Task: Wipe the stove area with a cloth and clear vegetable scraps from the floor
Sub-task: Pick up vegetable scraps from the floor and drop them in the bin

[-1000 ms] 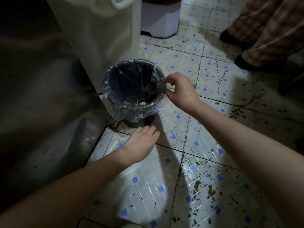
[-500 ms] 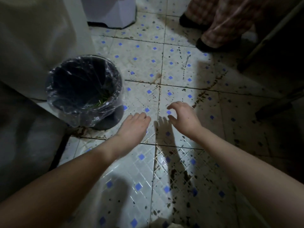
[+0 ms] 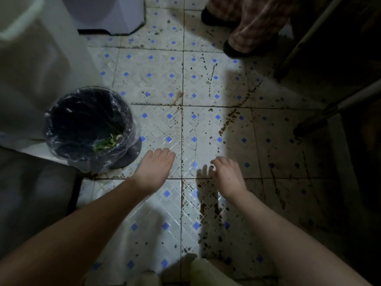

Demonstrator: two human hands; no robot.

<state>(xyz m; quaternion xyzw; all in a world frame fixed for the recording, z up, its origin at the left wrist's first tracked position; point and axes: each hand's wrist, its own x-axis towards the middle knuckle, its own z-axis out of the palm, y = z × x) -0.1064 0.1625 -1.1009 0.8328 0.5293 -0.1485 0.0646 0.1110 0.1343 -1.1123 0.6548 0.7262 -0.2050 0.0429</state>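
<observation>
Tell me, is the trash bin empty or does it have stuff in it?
Not empty: green vegetable scraps lie inside the lined trash bin, far from full.

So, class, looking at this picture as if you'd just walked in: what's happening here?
A person is crouched over a stained tile floor, both bare arms reaching down. The left hand is flat and open beside a small lined bin that already holds green vegetable scraps. The right hand hovers over the tiles with fingers curled, holding nothing visible. Another person's feet stand at the far edge.
</observation>
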